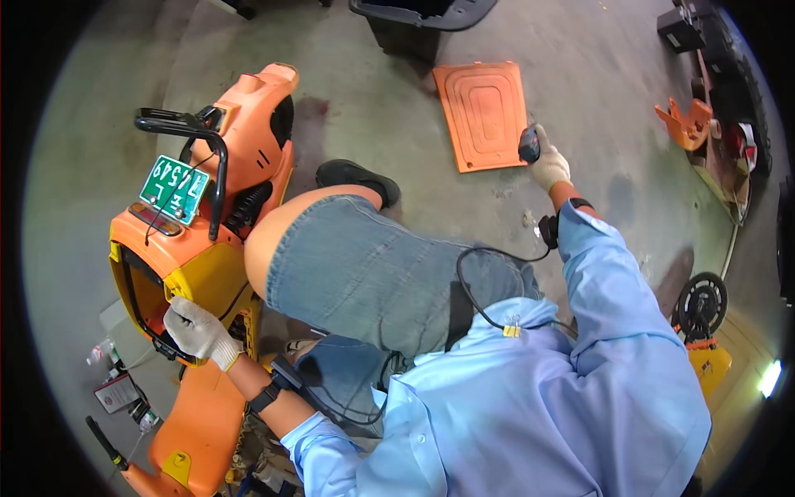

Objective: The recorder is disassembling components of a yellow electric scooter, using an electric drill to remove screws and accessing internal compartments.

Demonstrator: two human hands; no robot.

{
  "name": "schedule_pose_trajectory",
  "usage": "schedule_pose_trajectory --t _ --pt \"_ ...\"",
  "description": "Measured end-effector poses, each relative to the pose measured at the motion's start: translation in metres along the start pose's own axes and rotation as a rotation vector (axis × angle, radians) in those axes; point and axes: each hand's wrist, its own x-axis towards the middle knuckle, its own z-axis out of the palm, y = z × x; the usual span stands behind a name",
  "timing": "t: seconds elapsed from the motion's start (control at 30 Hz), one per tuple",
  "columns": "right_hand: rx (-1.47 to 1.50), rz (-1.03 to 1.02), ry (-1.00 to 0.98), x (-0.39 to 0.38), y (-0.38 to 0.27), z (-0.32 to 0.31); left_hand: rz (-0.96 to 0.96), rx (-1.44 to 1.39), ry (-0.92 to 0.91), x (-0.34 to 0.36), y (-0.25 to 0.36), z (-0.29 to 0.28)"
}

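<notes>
My gloved left hand point(199, 330), fingers curled, is at the lower edge of the yellow panel point(201, 269) on an orange scooter body point(240, 132); what its fingers hold is hidden. The body has a black grab bar point(182, 123), green plate point(174, 189) and open hollow below. My gloved right hand point(548, 166) grips a dark hand tool point(529, 145), held out to the right, over the near right edge of a flat orange panel point(474, 95) on the floor. My bent leg in denim shorts lies between the two hands.
A black bin point(397, 45) stands beyond the orange panel. At the right are a curved orange part point(685, 124), black items point(679, 33), a spoked wheel point(702, 306) and a yellow piece point(710, 369). More orange scooter parts point(186, 431) and small items lie at the lower left.
</notes>
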Motion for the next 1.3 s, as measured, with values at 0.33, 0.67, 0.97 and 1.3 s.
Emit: schedule_pose_trajectory --t 0.33,0.67,0.97,1.3 --pt "-0.212 -0.07 0.063 0.034 -0.112 0.039 0.012 -0.048 -0.033 -0.004 -0.007 0.001" --pt "-0.022 0.021 -0.208 0.052 -0.136 0.107 -0.036 -0.048 -0.006 -0.003 -0.005 -0.006" --pt "0.119 0.111 -0.137 0.078 -0.162 0.059 0.05 -0.108 -0.021 0.0 0.003 0.002" --pt "0.389 -1.285 -0.169 -0.209 -0.356 -0.217 -0.007 -0.123 -0.111 -0.003 -0.006 -0.001"
